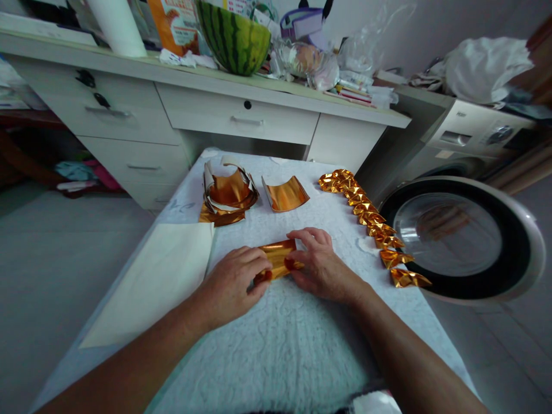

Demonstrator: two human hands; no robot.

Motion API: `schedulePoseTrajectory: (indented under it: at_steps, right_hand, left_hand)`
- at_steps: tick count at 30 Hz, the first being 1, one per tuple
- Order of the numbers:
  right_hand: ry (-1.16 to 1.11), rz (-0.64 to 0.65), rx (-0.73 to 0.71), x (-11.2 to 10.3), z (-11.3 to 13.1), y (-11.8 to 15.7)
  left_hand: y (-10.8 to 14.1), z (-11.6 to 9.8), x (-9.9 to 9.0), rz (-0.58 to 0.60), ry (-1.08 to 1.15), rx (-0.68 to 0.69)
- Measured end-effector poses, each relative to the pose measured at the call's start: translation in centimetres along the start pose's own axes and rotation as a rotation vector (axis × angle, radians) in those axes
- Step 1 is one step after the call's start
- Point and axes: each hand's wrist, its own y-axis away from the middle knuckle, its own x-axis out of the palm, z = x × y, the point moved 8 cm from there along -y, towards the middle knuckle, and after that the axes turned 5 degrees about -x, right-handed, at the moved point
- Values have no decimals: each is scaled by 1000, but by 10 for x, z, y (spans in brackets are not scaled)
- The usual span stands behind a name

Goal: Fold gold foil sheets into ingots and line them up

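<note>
A gold foil sheet (278, 256) lies between my hands on the cloth-covered table, its near edge curled up. My left hand (235, 282) holds its left end, thumb and fingers closed round it. At the right end my right hand (318, 261) grips the foil, fingers bent over the top edge and thumb below. Beyond them rests a single curved gold sheet (288, 194). To its left stands a curled stack of gold sheets (228, 190). Several folded gold foil pieces (368, 215) form a line along the table's right side.
A large white paper sheet (159, 276) covers the table's left part. Behind stands a counter (276, 92) with a watermelon half (235, 37) and plastic bags. An open washing machine door (457, 236) is beside the table's right edge.
</note>
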Motion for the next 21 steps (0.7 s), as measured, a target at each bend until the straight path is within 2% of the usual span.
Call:
schedulePoseTrajectory:
  at_steps: [9,21]
  right_hand:
    - [-104,96,-37,10,3,-4]
    - [-301,42,89,11,-17,-1]
  left_hand:
    - [-2,6,3,-11,-15,-33]
    - [-4,16,1,-12,-34,-164]
